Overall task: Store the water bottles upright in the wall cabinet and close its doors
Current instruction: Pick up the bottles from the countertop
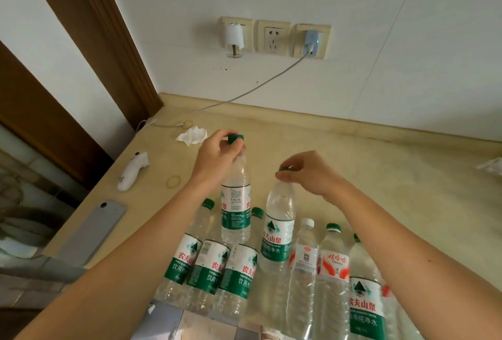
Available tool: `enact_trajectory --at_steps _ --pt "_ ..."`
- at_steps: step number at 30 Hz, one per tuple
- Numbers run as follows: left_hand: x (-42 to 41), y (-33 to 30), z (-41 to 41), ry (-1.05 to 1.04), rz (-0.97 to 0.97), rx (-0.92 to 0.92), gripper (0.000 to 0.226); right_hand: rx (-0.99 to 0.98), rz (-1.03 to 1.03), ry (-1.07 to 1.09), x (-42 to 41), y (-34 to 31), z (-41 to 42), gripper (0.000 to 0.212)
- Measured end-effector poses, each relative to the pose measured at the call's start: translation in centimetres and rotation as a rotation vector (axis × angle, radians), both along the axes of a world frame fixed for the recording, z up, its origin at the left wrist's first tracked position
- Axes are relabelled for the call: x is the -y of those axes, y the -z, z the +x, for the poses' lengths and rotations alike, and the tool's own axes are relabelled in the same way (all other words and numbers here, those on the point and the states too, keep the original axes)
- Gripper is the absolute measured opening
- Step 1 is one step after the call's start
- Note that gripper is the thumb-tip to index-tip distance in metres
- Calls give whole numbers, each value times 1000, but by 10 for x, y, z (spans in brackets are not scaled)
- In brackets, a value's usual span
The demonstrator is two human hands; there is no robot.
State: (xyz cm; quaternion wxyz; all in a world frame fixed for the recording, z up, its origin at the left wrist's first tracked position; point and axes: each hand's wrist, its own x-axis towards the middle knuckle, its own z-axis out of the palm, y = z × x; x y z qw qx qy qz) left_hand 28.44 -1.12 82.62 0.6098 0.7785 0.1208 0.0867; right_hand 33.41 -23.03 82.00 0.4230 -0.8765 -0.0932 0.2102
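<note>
both hands pinching bottle caps

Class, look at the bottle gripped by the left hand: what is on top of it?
A green cap sits on the bottle, pinched by the left hand's fingers. The fingers cover the neck, so whether the cap is screwed tight cannot be seen.

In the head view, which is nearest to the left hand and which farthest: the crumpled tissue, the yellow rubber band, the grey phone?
From the left hand:
1. Crumpled tissue, just beyond it, toward the wall.
2. Yellow rubber band, to its left.
3. Grey phone, at the counter's left edge.
</note>
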Motion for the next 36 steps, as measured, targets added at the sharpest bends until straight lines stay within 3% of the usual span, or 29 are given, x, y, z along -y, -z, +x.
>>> enact_trajectory --at_steps 7,17,21,25,31,36 --pt "24 -6 16 54 124 209 27 366 -58 41 7 -23 -12 36" --pt "34 24 19 125 162 195 37 489 -5 123 13 -10 -5 33" --pt "30 31 22 111 187 192 36 484 49 84 12 -4 -6 38" --pt "28 32 27 147 209 156 38 453 83 70 13 10 -10 57" --pt "18 50 26 211 196 20 67 190 200 184 26 54 -12 95" --pt "17 89 18 197 143 -202 92 10 220 192 31 95 -5 99"
